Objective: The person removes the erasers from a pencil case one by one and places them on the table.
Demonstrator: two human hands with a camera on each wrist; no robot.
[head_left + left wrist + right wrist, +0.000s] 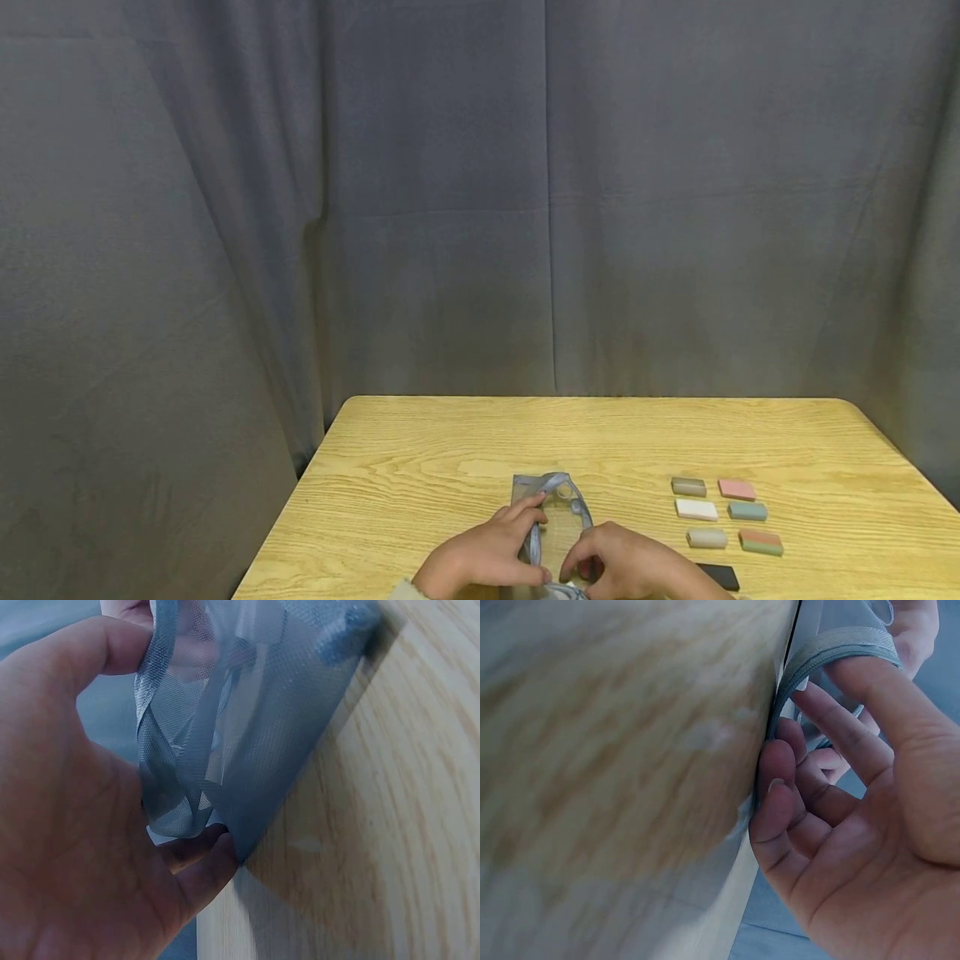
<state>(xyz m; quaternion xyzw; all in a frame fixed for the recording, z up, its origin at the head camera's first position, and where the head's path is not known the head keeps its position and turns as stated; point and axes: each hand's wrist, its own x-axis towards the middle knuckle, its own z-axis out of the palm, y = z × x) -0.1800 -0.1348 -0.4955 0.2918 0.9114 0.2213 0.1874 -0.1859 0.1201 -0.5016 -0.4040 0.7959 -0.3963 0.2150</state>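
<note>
A grey-blue mesh zipper pouch [551, 481] lies near the front of the table, its zippered mouth spread apart. My left hand [486, 552] grips the pouch's left side; in the left wrist view the thumb bends over the zipper edge and other fingers sit beneath the mesh [277, 727]. My right hand [626, 562] holds the right side of the mouth. In the right wrist view its thumb is hooked inside the zipper band [847, 641], with the other fingers curled outside near the table edge. What lies inside the pouch cannot be made out clearly.
Right of the pouch, several small blocks like erasers stand in two columns: brown [688, 487], pink [737, 489], white [696, 509], blue-green [747, 511], cream [707, 537] and orange-green [761, 542]. A black flat block [718, 577] lies beside my right wrist. Grey curtains [450, 208] hang behind the table.
</note>
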